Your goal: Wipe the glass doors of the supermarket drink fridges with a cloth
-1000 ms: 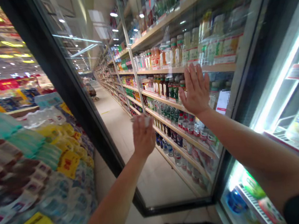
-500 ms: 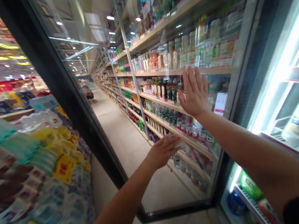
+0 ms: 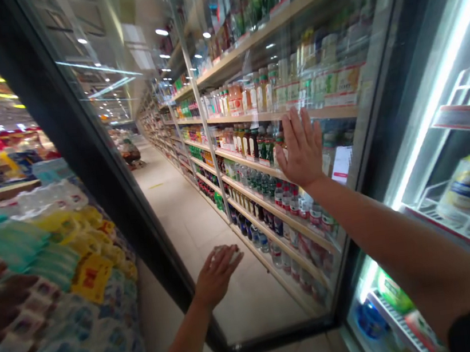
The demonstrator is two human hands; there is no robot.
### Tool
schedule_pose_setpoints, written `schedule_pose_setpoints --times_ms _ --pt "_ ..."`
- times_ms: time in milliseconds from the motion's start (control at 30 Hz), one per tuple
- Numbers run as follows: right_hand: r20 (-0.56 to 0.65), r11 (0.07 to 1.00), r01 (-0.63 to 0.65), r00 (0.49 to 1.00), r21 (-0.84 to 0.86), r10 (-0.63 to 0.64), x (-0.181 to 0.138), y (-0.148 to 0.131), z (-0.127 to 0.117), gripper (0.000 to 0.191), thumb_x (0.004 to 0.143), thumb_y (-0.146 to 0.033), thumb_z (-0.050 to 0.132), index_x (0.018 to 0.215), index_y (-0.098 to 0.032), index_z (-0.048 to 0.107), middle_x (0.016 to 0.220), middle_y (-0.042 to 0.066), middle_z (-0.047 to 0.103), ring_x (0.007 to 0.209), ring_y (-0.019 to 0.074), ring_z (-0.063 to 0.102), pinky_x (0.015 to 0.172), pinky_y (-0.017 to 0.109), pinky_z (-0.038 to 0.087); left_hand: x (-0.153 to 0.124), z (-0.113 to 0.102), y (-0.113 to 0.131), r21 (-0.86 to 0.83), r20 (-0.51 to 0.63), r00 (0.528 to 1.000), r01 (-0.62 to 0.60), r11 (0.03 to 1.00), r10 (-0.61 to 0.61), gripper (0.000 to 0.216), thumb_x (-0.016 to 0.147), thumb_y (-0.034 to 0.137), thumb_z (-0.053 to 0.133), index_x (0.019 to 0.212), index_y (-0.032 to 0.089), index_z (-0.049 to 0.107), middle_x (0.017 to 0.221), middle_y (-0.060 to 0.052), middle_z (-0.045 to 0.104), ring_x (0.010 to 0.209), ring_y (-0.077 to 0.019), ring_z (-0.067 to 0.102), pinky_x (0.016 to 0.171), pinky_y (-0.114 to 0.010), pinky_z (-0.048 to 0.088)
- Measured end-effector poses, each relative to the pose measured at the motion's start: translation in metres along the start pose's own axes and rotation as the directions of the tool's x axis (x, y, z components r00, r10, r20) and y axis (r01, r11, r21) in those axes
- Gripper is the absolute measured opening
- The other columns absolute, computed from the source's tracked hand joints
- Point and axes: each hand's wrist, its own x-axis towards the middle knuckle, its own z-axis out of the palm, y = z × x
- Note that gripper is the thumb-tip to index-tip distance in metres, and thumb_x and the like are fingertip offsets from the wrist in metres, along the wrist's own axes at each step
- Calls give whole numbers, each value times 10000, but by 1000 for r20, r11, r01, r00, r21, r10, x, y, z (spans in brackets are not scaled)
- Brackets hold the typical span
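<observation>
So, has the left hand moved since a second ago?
Yes. The left hand is lower now, closer to the glass door's black bottom frame; in between, it swung right, then came back left.

The glass door [image 3: 252, 208] blocks twelve o'clock, stacked packs [image 3: 56, 268] crowd eight; floor [image 3: 159, 307] opens between; fridge [image 3: 433, 86] gapes at three.
</observation>
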Motion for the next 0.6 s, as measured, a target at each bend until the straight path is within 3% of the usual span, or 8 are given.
schedule_pose_setpoints --times_ms 67,133,200,300,367,433,533,600 --pt "3 1000 1 1000 -5 -1 0 0 0 655 1023 -464 286 1587 -132 264 1631 131 277 1554 283 151 1243 561 190 -4 3 -2 66 -114 972 214 974 -206 698 969 54 503 1579 324 299 1630 -52 294 1521 -254 234 1271 -492 200" --pt "7 1000 1 1000 -7 -1 0 0 1 652 1024 -464 278 1586 -133 267 1631 131 275 1555 285 148 1241 567 190 0 7 2 82 -198 926 343 936 -322 780 936 30 543 1611 225 205 1654 -169 144 1529 -362 132 1227 -621 221" --pt "4 1000 2 1000 -7 -2 0 -1 1 650 1025 -462 275 1585 -133 268 1633 131 271 1555 288 148 1240 573 190 8 11 16 70 -187 927 342 937 -324 764 932 17 499 1613 154 179 1649 -216 89 1524 -398 97 1205 -655 238" --pt "-13 1000 8 1000 -24 -8 0 -1 1 646 1024 -454 287 1584 -132 270 1633 126 274 1553 282 158 1241 562 199 20 16 34 13 -53 991 127 992 -126 685 959 34 400 1595 253 270 1632 -82 286 1504 -245 280 1247 -438 290" --pt "-25 999 13 1000 -31 -14 0 -1 1 642 1024 -448 293 1581 -129 277 1627 128 289 1551 279 168 1241 555 203 22 15 32 -16 6 999 33 999 -33 661 976 47 370 1575 320 313 1580 -2 407 1467 -163 363 1255 -340 269" --pt "-22 1000 15 1000 -20 -16 0 -1 1 641 1025 -448 295 1580 -128 277 1624 132 294 1552 279 165 1241 557 204 19 10 18 22 -24 994 105 994 -104 675 976 44 405 1582 319 293 1581 -17 402 1482 -192 336 1268 -389 243" --pt "-4 1000 1 1000 3 -1 -1 0 0 647 1025 -454 291 1586 -133 260 1630 132 278 1556 282 142 1243 567 192 5 1 -3 98 -143 949 296 950 -281 772 948 23 497 1613 265 188 1646 -122 223 1523 -320 206 1231 -553 276" --pt "11 1000 -5 1000 15 5 -1 1 0 651 1024 -454 288 1589 -132 252 1635 131 266 1558 286 130 1245 573 183 -6 -3 -3 109 -170 932 339 934 -319 796 937 17 508 1620 201 144 1656 -187 115 1525 -386 135 1198 -627 285"
